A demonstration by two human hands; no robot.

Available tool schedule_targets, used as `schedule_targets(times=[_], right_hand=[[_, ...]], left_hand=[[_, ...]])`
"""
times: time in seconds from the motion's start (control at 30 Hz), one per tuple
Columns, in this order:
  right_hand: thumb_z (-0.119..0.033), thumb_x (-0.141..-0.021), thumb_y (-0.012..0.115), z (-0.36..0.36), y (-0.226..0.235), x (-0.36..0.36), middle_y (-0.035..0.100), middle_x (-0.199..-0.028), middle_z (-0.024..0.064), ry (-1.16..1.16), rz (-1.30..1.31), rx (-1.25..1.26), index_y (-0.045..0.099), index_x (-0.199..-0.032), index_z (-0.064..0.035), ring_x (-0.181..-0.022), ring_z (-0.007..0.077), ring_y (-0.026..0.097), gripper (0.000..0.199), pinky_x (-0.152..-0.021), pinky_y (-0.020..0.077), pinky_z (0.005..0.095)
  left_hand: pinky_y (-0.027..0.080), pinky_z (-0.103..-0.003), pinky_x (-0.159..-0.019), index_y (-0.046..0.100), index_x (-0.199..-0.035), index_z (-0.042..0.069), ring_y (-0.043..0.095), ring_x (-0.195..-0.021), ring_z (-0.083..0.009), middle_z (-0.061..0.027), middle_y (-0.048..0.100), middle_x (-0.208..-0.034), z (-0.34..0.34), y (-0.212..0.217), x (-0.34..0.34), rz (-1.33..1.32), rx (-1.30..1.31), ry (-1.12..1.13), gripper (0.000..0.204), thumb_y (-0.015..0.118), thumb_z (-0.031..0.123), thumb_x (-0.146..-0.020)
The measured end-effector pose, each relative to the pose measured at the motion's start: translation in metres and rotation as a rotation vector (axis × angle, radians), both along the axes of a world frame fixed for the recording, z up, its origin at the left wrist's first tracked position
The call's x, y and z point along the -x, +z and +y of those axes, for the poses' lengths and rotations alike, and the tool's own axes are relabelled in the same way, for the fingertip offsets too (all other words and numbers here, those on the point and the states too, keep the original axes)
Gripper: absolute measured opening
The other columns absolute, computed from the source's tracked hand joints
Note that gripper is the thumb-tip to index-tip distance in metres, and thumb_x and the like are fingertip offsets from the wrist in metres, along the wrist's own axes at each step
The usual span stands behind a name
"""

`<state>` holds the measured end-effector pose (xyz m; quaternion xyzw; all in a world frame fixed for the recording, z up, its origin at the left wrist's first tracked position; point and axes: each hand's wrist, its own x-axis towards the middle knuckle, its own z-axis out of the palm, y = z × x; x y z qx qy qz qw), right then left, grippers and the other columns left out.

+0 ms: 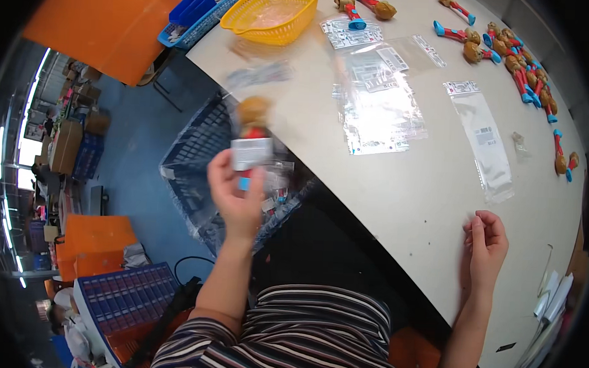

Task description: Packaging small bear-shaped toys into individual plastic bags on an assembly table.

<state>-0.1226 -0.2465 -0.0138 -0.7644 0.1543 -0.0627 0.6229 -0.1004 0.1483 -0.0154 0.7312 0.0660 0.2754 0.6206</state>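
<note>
My left hand (236,204) is closed around a toy figure in a clear plastic bag (253,111), blurred by motion. The figure has a golden-brown head and a red body, and a white label lies over its front. It is held above a blue plastic crate (190,140) beside the table, where several bagged pieces lie in a clear liner. Over the tabletop, my right hand (486,244) has its fingers curled against the thumb, with nothing visible in them. Nearest to it lies a flat clear bag (485,143) with a printed header.
Stacked clear bags (379,118) lie mid-table (398,215). Several loose red, blue and brown figures (529,79) are heaped at the far right. A yellow basket (295,27) stands at the table's far left corner, next to a blue basket (197,35). A small crumpled bag (521,145) lies at right.
</note>
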Motion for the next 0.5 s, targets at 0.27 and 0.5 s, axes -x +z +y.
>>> schedule_targets(times=[0.27,0.5], right_hand=[[-0.011,-0.096,0.059,0.009,0.003,-0.008,0.063,-0.083,-0.0004,0.013,-0.014,0.074,0.062,-0.102,-0.0020,-0.077,0.0057,0.059,0.011,-0.061,0.0400,0.0192],[-0.010,-0.096,0.059,0.006,0.003,-0.007,0.062,-0.080,-0.0009,-0.005,-0.023,0.117,0.063,-0.101,-0.0016,-0.070,0.0042,0.056,0.010,-0.055,0.0385,0.0172]], left_hand=[[0.050,-0.029,-0.084,0.052,-0.125,-0.002,0.061,-0.094,-0.0166,-0.0139,0.063,-0.112,0.120,-0.147,0.019,0.560,-0.577,0.271,0.043,0.070,0.014,-0.090],[0.050,-0.035,-0.085,0.063,-0.107,0.002,0.061,-0.101,-0.0276,-0.0142,0.062,-0.111,-0.058,0.007,-0.075,-0.226,-0.693,-0.340,0.031,0.074,0.006,-0.078]])
